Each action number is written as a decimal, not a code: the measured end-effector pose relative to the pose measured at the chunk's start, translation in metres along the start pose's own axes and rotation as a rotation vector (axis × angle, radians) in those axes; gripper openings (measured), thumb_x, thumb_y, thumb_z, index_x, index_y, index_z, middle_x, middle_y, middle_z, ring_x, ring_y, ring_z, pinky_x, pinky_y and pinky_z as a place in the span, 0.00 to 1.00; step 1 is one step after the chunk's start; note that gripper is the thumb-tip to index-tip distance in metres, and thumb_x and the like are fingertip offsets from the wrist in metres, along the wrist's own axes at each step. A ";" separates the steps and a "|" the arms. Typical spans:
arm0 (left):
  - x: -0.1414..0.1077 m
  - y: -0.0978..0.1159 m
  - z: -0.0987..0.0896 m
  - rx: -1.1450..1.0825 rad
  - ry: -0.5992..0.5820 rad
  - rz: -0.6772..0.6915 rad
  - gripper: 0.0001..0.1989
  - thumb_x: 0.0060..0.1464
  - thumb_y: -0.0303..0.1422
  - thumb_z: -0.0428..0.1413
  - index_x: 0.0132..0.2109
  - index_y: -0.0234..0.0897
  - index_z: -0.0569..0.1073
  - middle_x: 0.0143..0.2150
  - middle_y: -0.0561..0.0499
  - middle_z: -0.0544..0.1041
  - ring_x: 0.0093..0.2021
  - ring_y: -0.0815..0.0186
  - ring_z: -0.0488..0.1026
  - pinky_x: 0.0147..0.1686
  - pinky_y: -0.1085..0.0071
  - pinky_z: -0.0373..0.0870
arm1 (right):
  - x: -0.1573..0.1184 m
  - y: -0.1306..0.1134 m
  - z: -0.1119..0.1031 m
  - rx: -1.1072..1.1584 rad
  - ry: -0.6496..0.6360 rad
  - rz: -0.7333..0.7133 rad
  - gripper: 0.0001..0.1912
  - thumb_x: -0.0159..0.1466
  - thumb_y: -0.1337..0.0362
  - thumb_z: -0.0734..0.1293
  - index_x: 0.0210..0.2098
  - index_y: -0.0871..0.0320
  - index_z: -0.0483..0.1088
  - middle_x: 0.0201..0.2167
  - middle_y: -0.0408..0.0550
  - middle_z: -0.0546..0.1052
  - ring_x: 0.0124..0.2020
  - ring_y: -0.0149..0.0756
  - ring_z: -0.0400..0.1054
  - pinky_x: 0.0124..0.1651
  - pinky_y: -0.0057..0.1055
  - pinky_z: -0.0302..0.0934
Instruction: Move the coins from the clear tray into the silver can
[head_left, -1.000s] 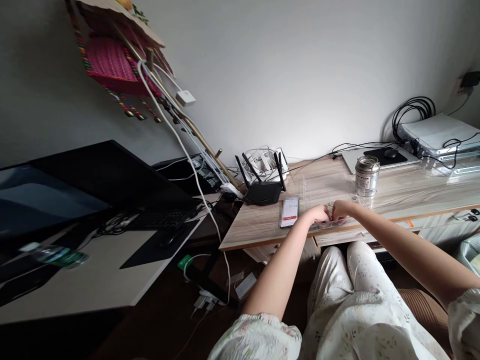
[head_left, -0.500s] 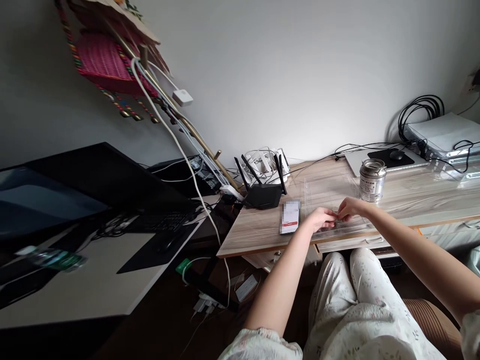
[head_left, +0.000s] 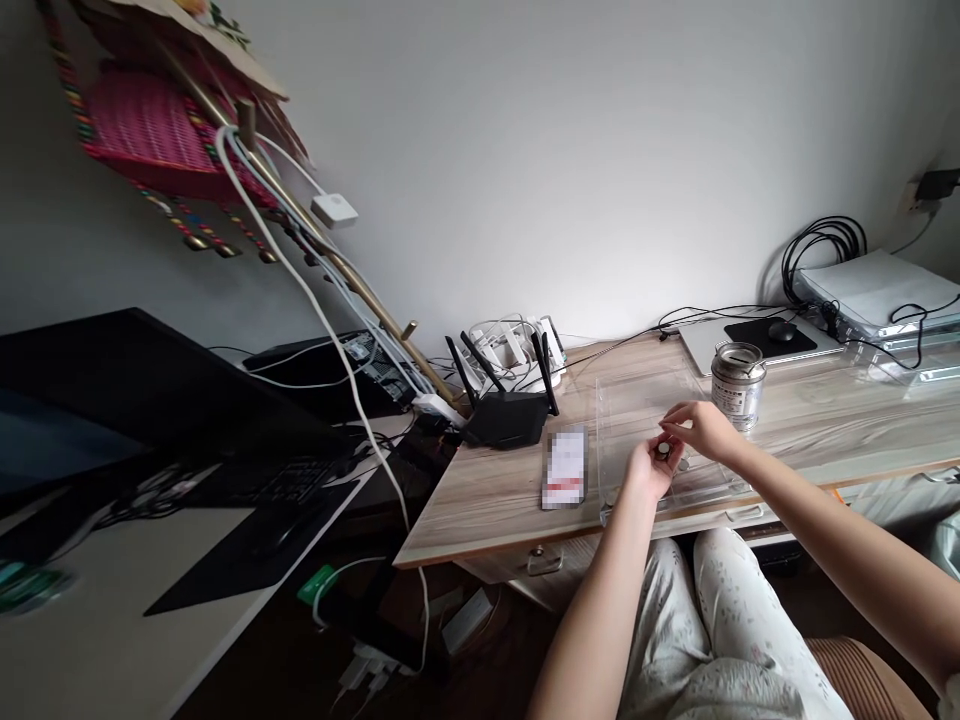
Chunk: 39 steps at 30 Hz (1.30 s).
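My left hand [head_left: 651,468] is turned palm up over a clear plastic tray [head_left: 626,405], its fingers curled around small round coin-like pieces [head_left: 664,450]. Just above and to the right, my right hand [head_left: 696,428] has its fingertips pinched together; what they hold, if anything, is too small to make out. Another small round piece [head_left: 683,465] shows beside the left fingers, over the tray. Behind my right hand stands a metal tin [head_left: 739,385] with a handle and a label. A phone [head_left: 565,467] lies left of the tray.
A black router [head_left: 510,415] with upright antennas sits behind the phone, near white plugs and cables. At the back right are a laptop [head_left: 697,345], a mouse [head_left: 781,331] and coiled black cable [head_left: 825,240]. A white cable hangs past the desk's left corner.
The view has shifted slightly. My left hand has turned palm up, showing round pieces in it, and my right hand has come over it, pinched.
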<state>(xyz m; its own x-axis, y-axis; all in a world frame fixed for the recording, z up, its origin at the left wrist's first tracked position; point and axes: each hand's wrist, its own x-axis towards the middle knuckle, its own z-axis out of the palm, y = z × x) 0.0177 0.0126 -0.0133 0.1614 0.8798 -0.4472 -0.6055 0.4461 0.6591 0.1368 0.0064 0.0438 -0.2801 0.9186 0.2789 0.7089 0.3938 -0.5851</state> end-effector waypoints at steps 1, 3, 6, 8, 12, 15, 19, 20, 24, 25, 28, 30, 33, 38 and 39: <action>-0.001 0.000 -0.002 -0.020 -0.040 -0.032 0.08 0.48 0.21 0.44 0.28 0.30 0.68 0.28 0.43 0.71 0.32 0.66 0.72 0.32 0.71 0.71 | 0.003 0.004 -0.012 -0.012 0.068 0.002 0.13 0.56 0.60 0.60 0.31 0.57 0.74 0.36 0.47 0.75 0.32 0.32 0.67 0.33 0.24 0.58; -0.005 0.000 -0.004 -0.069 -0.123 -0.090 0.08 0.47 0.20 0.45 0.30 0.28 0.68 0.29 0.41 0.72 0.33 0.65 0.72 0.33 0.70 0.71 | 0.011 0.016 -0.040 -0.086 0.251 0.072 0.13 0.56 0.60 0.60 0.34 0.56 0.74 0.34 0.46 0.75 0.31 0.31 0.67 0.32 0.24 0.58; -0.009 -0.002 -0.004 0.001 -0.218 -0.093 0.10 0.45 0.17 0.44 0.33 0.25 0.69 0.30 0.41 0.73 0.31 0.67 0.72 0.33 0.73 0.70 | 0.027 0.040 -0.081 -0.280 0.397 0.279 0.12 0.53 0.60 0.62 0.32 0.54 0.74 0.29 0.45 0.75 0.31 0.33 0.66 0.30 0.25 0.57; -0.010 -0.002 -0.003 0.082 -0.247 -0.076 0.11 0.46 0.17 0.45 0.35 0.25 0.69 0.30 0.41 0.74 0.27 0.71 0.71 0.28 0.76 0.68 | 0.035 0.055 -0.098 -0.389 0.344 0.386 0.10 0.50 0.60 0.63 0.30 0.53 0.74 0.28 0.44 0.75 0.30 0.34 0.66 0.28 0.25 0.56; -0.011 -0.002 -0.001 0.192 -0.210 -0.031 0.06 0.48 0.22 0.48 0.32 0.27 0.69 0.27 0.44 0.73 0.21 0.76 0.66 0.17 0.82 0.58 | 0.040 0.068 -0.106 -0.471 0.260 0.445 0.10 0.49 0.60 0.63 0.28 0.51 0.74 0.29 0.44 0.75 0.30 0.35 0.66 0.27 0.26 0.56; -0.011 -0.002 -0.002 0.228 -0.217 0.003 0.04 0.48 0.26 0.51 0.30 0.28 0.69 0.23 0.47 0.71 0.17 0.78 0.62 0.13 0.83 0.50 | 0.034 0.060 -0.101 -0.490 0.308 0.402 0.12 0.50 0.58 0.62 0.31 0.52 0.74 0.29 0.46 0.75 0.33 0.37 0.66 0.31 0.29 0.58; -0.011 -0.003 -0.003 0.248 -0.282 0.039 0.08 0.44 0.33 0.55 0.31 0.30 0.70 0.19 0.54 0.66 0.13 0.81 0.53 0.11 0.81 0.39 | 0.016 0.032 -0.073 -0.435 0.475 0.147 0.17 0.57 0.59 0.57 0.41 0.55 0.71 0.35 0.49 0.74 0.39 0.38 0.64 0.38 0.30 0.58; -0.011 -0.003 -0.003 0.260 -0.296 0.039 0.09 0.44 0.34 0.55 0.31 0.30 0.69 0.19 0.55 0.65 0.13 0.81 0.52 0.11 0.81 0.37 | 0.011 0.024 -0.060 -0.383 0.410 0.082 0.17 0.58 0.59 0.57 0.41 0.55 0.71 0.35 0.49 0.74 0.38 0.36 0.64 0.37 0.28 0.58; -0.012 -0.005 -0.002 0.305 -0.310 0.046 0.10 0.41 0.35 0.56 0.30 0.33 0.67 0.18 0.56 0.64 0.13 0.81 0.51 0.12 0.81 0.35 | -0.001 0.008 -0.006 -0.161 -0.028 0.010 0.13 0.55 0.58 0.61 0.35 0.56 0.73 0.31 0.46 0.75 0.31 0.32 0.66 0.32 0.24 0.58; -0.012 -0.005 -0.002 0.308 -0.309 0.047 0.10 0.41 0.35 0.57 0.30 0.33 0.67 0.18 0.56 0.64 0.13 0.81 0.51 0.13 0.81 0.36 | -0.001 0.007 0.003 -0.132 -0.079 0.031 0.12 0.55 0.59 0.61 0.33 0.56 0.73 0.28 0.45 0.75 0.29 0.31 0.67 0.32 0.24 0.57; -0.012 -0.006 -0.002 0.306 -0.312 0.026 0.07 0.41 0.31 0.55 0.30 0.31 0.68 0.19 0.54 0.66 0.14 0.80 0.55 0.13 0.80 0.38 | 0.003 0.011 0.002 -0.094 -0.076 0.069 0.10 0.54 0.62 0.61 0.28 0.57 0.74 0.25 0.44 0.75 0.27 0.30 0.67 0.31 0.23 0.57; -0.012 -0.005 -0.002 0.297 -0.304 -0.001 0.07 0.43 0.28 0.53 0.32 0.30 0.69 0.20 0.51 0.68 0.16 0.78 0.58 0.13 0.80 0.42 | 0.010 0.017 -0.021 -0.111 0.081 0.075 0.10 0.54 0.63 0.61 0.30 0.57 0.74 0.28 0.45 0.76 0.28 0.31 0.67 0.31 0.23 0.57; -0.013 -0.005 -0.001 0.291 -0.277 -0.022 0.09 0.43 0.22 0.49 0.35 0.29 0.69 0.25 0.46 0.72 0.19 0.75 0.63 0.15 0.80 0.49 | 0.024 0.031 -0.066 -0.249 0.384 0.143 0.12 0.53 0.62 0.61 0.33 0.56 0.73 0.30 0.45 0.75 0.32 0.33 0.67 0.32 0.24 0.57; -0.016 -0.003 0.001 0.294 -0.271 0.003 0.06 0.43 0.23 0.52 0.33 0.32 0.66 0.29 0.45 0.74 0.19 0.76 0.64 0.15 0.81 0.49 | 0.041 0.063 -0.104 -0.415 0.316 0.344 0.10 0.49 0.61 0.63 0.29 0.53 0.74 0.27 0.43 0.75 0.30 0.33 0.66 0.27 0.25 0.55; -0.016 -0.003 0.001 0.288 -0.276 0.009 0.05 0.43 0.24 0.53 0.31 0.32 0.65 0.29 0.45 0.74 0.19 0.76 0.64 0.15 0.81 0.48 | 0.041 0.066 -0.105 -0.433 0.292 0.358 0.10 0.49 0.61 0.63 0.29 0.53 0.74 0.27 0.43 0.75 0.30 0.33 0.66 0.27 0.25 0.55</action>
<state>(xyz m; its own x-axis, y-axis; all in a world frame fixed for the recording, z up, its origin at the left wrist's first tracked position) 0.0178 -0.0030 -0.0077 0.3841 0.8773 -0.2877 -0.3706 0.4319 0.8223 0.2402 0.0663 0.0964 0.1677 0.9197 0.3550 0.9408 -0.0417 -0.3364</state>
